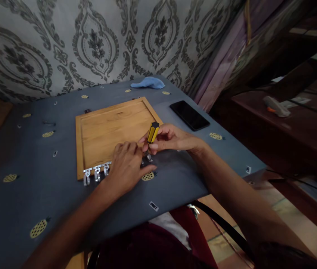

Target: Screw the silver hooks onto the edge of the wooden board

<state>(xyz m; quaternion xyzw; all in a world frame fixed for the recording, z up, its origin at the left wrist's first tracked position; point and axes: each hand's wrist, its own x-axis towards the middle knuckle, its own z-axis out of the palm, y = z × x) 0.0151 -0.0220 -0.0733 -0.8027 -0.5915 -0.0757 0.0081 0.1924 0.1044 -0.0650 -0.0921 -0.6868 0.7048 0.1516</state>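
Note:
A wooden board with a raised frame lies flat on the table. Along its near edge runs a silver hook rail, its hooks sticking out past the board. My left hand rests palm down across the middle of the rail, fingers laid on the board and thumb stretched to the right. It covers part of the rail. In my right hand, closed around its lower part, a yellow and black screwdriver stands nearly upright over the rail's right end. My fingers hide its tip.
Right of the board a black phone lies on the blue-grey tablecloth. A light blue cloth is at the back edge, before a patterned curtain. Small dark pieces sit by the board's far edge.

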